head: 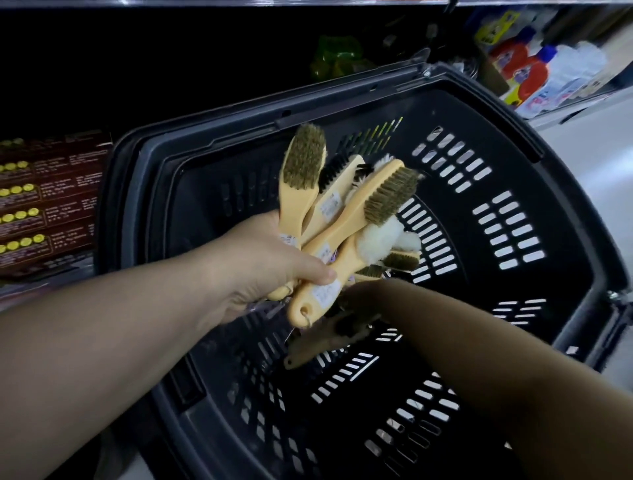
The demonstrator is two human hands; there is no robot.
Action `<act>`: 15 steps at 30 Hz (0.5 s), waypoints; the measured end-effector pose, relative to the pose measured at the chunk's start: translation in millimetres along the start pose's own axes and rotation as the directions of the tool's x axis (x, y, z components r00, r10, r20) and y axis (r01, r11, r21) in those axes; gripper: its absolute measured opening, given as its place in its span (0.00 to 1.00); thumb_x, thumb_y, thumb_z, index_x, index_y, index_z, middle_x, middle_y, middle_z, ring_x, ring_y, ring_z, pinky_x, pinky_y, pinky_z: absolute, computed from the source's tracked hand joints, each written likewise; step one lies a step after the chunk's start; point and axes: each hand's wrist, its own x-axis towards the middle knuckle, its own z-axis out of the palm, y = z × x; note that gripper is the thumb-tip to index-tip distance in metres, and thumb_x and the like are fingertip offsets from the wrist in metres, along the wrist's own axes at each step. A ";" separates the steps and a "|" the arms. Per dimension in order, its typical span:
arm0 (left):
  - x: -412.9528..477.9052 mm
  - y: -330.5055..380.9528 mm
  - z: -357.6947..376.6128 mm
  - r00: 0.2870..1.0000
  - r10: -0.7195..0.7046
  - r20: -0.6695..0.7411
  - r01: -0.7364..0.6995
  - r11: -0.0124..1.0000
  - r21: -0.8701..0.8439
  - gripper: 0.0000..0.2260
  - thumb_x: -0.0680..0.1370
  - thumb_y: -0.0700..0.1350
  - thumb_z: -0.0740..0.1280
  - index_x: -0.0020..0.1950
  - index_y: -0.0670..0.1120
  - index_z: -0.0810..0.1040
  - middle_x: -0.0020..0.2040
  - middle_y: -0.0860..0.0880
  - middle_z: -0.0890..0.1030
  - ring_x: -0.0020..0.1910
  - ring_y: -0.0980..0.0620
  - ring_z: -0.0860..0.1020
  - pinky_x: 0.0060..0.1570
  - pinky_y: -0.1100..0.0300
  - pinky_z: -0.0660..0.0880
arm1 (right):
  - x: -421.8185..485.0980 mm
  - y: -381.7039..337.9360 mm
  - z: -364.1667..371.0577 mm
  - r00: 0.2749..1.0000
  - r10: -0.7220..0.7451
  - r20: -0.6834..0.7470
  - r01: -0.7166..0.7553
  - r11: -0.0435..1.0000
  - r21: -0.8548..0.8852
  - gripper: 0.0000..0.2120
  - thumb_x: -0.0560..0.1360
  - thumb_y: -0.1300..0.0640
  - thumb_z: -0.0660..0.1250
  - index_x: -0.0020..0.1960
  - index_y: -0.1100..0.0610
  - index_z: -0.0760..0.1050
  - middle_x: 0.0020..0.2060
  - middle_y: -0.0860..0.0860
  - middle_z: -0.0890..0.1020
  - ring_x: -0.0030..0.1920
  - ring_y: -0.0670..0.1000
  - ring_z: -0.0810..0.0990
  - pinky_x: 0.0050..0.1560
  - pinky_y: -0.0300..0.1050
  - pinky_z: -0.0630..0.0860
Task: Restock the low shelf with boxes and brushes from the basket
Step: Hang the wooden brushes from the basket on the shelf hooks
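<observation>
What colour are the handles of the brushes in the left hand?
Pale yellow; the head view shows the brushes held in the left hand over the basket.

The low shelf bay [178,54] lay in deep shadow beneath a pale shelf edge [239,2]. To the right, red and white bottles [537,73] stood above a pale floor [589,150].

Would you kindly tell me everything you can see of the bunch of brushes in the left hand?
The bunch of brushes is several brushes, fanned out, heads pointing up and away. Handles are pale yellow, plastic-looking, with paper labels; the nearest ends in a hole with a metal ring. At least two heads show brass-coloured bristles, one black, one or more fluffy white. The left hand grips the handles, holding the bunch above the slotted basket.
</observation>
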 end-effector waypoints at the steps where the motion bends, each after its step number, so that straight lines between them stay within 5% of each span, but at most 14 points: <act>1: -1.4 0.6 -0.4 1.000 0.001 -0.002 -0.001 1.000 -0.003 0.17 0.66 0.34 0.75 0.50 0.48 0.78 0.25 0.58 0.80 0.22 0.64 0.75 0.18 0.71 0.67 | -11.7 3.2 -9.9 1.000 -0.004 0.007 0.004 1.000 0.025 0.32 0.74 0.51 0.67 0.74 0.56 0.59 0.70 0.53 0.67 0.69 0.56 0.67 0.67 0.53 0.67; 3: -5.2 0.9 -1.9 1.000 0.002 -0.013 -0.002 1.000 -0.001 0.17 0.65 0.36 0.76 0.50 0.49 0.79 0.32 0.56 0.83 0.30 0.60 0.80 0.24 0.68 0.71 | -44.6 7.8 -29.4 1.000 0.005 -0.018 -0.002 0.990 0.143 0.28 0.71 0.51 0.71 0.67 0.57 0.68 0.60 0.53 0.75 0.61 0.55 0.74 0.61 0.51 0.73; 7: -22.2 8.0 -6.1 1.000 0.008 0.007 -0.007 1.000 -0.015 0.18 0.66 0.35 0.75 0.53 0.48 0.80 0.45 0.49 0.85 0.46 0.50 0.83 0.47 0.54 0.79 | -113.6 28.2 -42.9 0.928 -0.052 -0.368 0.226 0.864 0.449 0.21 0.64 0.59 0.78 0.56 0.54 0.78 0.52 0.51 0.83 0.54 0.51 0.81 0.59 0.48 0.76; 11: -44.8 17.1 -18.9 0.994 0.108 0.004 -0.107 0.989 -0.099 0.14 0.68 0.33 0.73 0.49 0.47 0.80 0.37 0.51 0.85 0.32 0.57 0.82 0.28 0.67 0.76 | -178.7 23.2 -42.9 0.766 -0.202 -0.611 0.643 0.205 0.738 0.28 0.58 0.68 0.79 0.56 0.61 0.76 0.44 0.56 0.82 0.44 0.53 0.82 0.45 0.44 0.80; 13: -57.5 18.0 -29.0 0.983 0.178 -0.052 -0.183 0.975 -0.123 0.14 0.68 0.34 0.73 0.49 0.48 0.80 0.34 0.53 0.84 0.28 0.60 0.80 0.22 0.71 0.70 | -193.1 7.8 -44.1 0.647 -0.178 -0.742 0.732 -0.129 0.669 0.29 0.52 0.61 0.83 0.52 0.58 0.79 0.41 0.54 0.83 0.41 0.51 0.83 0.43 0.45 0.81; 15: -69.9 16.2 -40.6 0.966 0.221 -0.136 -0.242 0.958 -0.156 0.13 0.68 0.35 0.73 0.48 0.48 0.80 0.30 0.55 0.82 0.25 0.62 0.77 0.21 0.71 0.67 | -200.5 -16.6 -51.0 0.577 -0.084 -0.813 0.753 -0.332 0.569 0.23 0.56 0.56 0.81 0.49 0.57 0.80 0.41 0.53 0.84 0.43 0.51 0.84 0.48 0.50 0.81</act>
